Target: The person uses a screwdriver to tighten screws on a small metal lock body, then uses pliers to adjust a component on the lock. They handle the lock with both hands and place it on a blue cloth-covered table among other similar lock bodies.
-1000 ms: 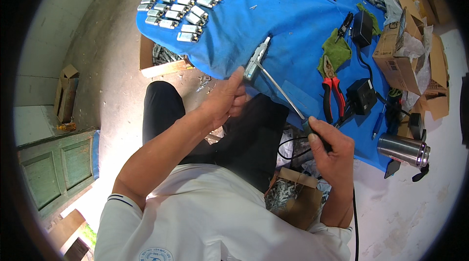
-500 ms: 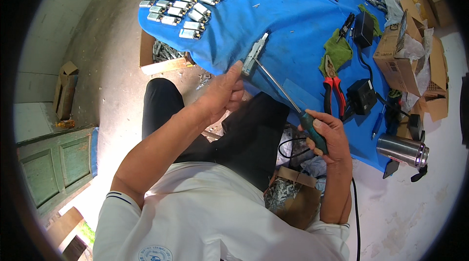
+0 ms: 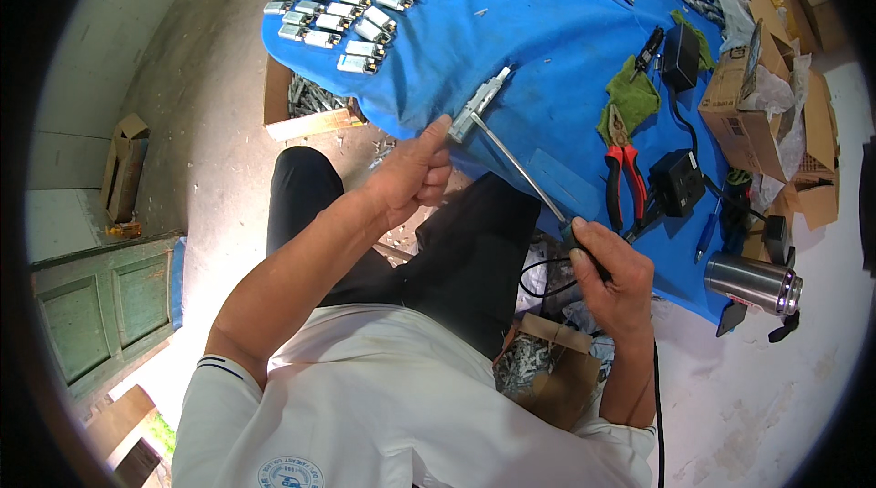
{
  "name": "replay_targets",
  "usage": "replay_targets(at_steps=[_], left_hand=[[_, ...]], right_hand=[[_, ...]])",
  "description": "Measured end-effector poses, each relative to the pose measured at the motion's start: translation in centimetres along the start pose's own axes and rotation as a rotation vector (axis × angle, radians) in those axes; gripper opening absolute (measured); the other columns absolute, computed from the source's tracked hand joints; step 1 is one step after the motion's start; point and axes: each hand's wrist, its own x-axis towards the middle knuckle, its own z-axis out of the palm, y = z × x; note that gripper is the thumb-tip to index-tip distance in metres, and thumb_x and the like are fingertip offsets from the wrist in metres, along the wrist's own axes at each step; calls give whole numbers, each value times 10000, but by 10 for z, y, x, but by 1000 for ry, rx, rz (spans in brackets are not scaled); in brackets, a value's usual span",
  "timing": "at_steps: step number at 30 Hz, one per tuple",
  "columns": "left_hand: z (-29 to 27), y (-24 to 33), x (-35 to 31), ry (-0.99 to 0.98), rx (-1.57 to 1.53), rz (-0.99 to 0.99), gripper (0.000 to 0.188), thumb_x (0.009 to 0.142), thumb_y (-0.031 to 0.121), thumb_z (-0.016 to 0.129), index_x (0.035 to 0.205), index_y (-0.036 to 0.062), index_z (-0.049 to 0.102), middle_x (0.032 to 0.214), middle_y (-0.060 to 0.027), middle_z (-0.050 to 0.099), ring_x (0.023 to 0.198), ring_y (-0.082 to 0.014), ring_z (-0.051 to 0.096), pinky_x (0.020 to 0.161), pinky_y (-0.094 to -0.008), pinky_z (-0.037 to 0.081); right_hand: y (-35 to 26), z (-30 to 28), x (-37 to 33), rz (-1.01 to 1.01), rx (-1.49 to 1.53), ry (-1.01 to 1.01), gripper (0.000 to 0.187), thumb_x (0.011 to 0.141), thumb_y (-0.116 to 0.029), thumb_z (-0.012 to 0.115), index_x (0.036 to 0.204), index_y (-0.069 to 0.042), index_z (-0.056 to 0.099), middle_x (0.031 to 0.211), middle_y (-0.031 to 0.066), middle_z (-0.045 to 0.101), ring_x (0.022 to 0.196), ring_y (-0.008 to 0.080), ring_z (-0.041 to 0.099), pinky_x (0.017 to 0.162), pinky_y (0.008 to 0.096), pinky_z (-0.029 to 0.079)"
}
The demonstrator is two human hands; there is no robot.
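My left hand [image 3: 416,173] is closed, its fingers curled. Thumb and index finger grip the near end of a small grey-white part [image 3: 478,106] with a narrow pale tip, held low over the blue cloth. In my right hand [image 3: 613,273] is a screwdriver [image 3: 520,167]; most of its green handle is hidden by the fingers. Its long metal shaft slants up and left, and the tip meets the side of the small part near the left thumb. Right of the shaft lie red-and-black pliers [image 3: 624,173], partly on a green cloth [image 3: 631,97].
Rows of small silver-and-white parts [image 3: 360,48] cover the table's far left. A cardboard box [image 3: 310,125] of metal pieces stands below them. At the right are black adapters [image 3: 673,182], a steel flask [image 3: 750,283] and a torn carton [image 3: 748,95]. A black cord [image 3: 659,415] hangs beside my right arm.
The small part has tilted slightly to the right, with the screwdriver tip still against it. My right hand has shifted a little lower and turned, covering more of the handle. The left hand barely moved.
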Motion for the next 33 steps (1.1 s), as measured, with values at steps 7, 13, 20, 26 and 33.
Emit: replay_targets(at_steps=[7, 13, 20, 26, 33], left_hand=[[-1, 1, 0, -10, -1, -7, 521, 931, 567, 524, 651, 187, 304, 533, 61, 251, 451, -65, 182, 413, -218, 163], [1, 2, 1, 22, -4, 6, 529, 927, 581, 518, 650, 188, 298, 537, 62, 250, 455, -63, 183, 412, -216, 166], [2, -1, 2, 6, -10, 27, 537, 938, 569, 509, 634, 186, 286, 533, 57, 247, 453, -69, 178, 413, -223, 166], [-2, 1, 3, -3, -22, -8, 528, 942, 554, 512, 629, 189, 294, 531, 63, 244, 441, -72, 168, 409, -224, 161], [-4, 2, 6, 13, -22, -14, 533, 942, 551, 515, 619, 193, 288, 521, 65, 242, 430, -64, 169, 398, -222, 158]], right_hand=[[12, -1, 3, 123, 146, -59, 302, 824, -5, 671, 1125, 20, 654, 980, 160, 701, 897, 240, 688, 755, 299, 529], [12, -10, 7, 368, 364, -151, 309, 872, -70, 665, 1170, 9, 649, 903, 77, 703, 740, 104, 623, 648, 249, 497], [6, -1, 3, 450, 400, -98, 293, 873, -58, 661, 1159, 9, 654, 871, 70, 684, 650, 101, 594, 599, 260, 489], [8, 5, 2, -100, -100, -15, 323, 798, -2, 692, 1119, 3, 654, 927, 158, 657, 739, 284, 651, 660, 345, 524], [4, 2, 14, -93, -115, -89, 343, 797, 4, 690, 1138, -14, 649, 972, 157, 661, 750, 300, 654, 661, 340, 528]])
